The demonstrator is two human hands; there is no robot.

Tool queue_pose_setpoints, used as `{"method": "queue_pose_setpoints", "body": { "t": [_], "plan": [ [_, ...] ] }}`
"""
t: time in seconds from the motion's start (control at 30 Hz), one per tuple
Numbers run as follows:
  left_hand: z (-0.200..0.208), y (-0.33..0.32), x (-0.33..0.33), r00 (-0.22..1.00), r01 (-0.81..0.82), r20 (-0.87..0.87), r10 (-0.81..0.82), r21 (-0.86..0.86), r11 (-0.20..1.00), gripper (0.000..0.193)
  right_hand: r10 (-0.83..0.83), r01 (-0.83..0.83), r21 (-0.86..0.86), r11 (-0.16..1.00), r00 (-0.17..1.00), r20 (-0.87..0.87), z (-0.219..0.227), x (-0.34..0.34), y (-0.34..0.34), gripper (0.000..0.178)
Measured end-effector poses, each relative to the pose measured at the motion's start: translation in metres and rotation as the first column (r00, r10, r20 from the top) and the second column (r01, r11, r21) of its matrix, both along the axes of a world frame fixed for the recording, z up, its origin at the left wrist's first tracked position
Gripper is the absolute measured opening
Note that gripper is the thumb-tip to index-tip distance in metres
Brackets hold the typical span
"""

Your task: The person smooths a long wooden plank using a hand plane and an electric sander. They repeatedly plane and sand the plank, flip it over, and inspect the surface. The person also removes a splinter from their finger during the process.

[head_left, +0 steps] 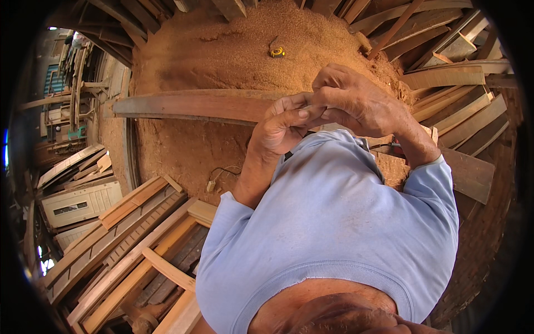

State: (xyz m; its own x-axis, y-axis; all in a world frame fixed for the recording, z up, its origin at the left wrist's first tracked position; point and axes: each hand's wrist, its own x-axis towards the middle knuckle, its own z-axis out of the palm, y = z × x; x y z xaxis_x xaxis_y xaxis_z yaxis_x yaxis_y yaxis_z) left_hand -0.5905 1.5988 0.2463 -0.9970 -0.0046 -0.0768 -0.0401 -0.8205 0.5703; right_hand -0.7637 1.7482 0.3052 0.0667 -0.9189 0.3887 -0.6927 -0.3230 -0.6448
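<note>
In front of my chest my two hands meet, fingertip to fingertip. My left hand (282, 123) is closed, its thumb laid against the bent fingers. My right hand (353, 101) is also closed, with curled knuckles and fingers pinched close beside the left thumb. Whatever lies between the fingers is hidden or too small to name. Just beyond them runs a long reddish-brown wooden beam (194, 106), its right end covered by my hands. A yellow and black tape measure (277, 52) rests farther off on the sawdust.
Sawdust (222, 47) covers the ground ahead. Stacked boards (467, 106) fill the right side. To the left lie wooden frames (130, 250) and a pale panel (82, 204). A cord with a plug (211, 185) lies near my left elbow.
</note>
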Motion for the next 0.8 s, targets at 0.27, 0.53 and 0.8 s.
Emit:
{"method": "queue_pose_setpoints", "body": {
  "t": [0.27, 0.53, 0.8],
  "plan": [
    [0.002, -0.001, 0.0, 1.0, 0.025, 0.018, -0.025, 0.008, 1.0, 0.052, 0.044, -0.044, 0.013, 0.999, 0.998, -0.046, 0.001, -0.003, -0.001, 0.028],
    [0.005, 0.0, 0.002, 0.999, 0.022, 0.027, -0.022, -0.022, 1.0, 0.053, 0.04, -0.041, 0.086, 0.995, 0.999, 0.015, -0.002, -0.004, -0.001, 0.019],
    [0.01, -0.003, 0.001, 0.999, 0.034, 0.005, -0.034, -0.034, 0.999, 0.054, 0.029, -0.031, 0.075, 0.997, 0.999, 0.032, 0.006, -0.003, -0.001, 0.024]
  ]
}}
